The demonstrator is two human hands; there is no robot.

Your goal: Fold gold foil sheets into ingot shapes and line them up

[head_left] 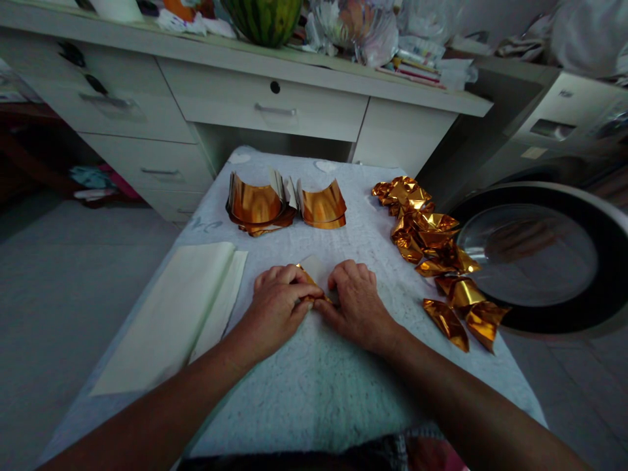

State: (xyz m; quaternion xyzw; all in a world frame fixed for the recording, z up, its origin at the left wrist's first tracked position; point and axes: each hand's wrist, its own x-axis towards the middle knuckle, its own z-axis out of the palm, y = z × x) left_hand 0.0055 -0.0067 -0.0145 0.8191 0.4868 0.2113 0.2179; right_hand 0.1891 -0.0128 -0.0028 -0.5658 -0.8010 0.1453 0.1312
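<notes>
Pretty much everything shiny here is the same orange-gold. The foil piece (310, 280) in the middle of the frame is metallic gold on one face and plain white on the other. Same gold on the curled stacks (255, 204) at upper centre, with white backs peeking out at the edges, and on the folded pieces (426, 235) down the right side. The cloth (314, 386) is white with a faint embossed texture and pale heart shapes near its top edge. The paper sheets (171, 320) at left are plain cream. The watermelon (265, 18) at the top is dark green with lighter stripes. The desk (255, 98) is off-white. The washer door (540, 261) at right is a black ring with a silvery rim.
</notes>
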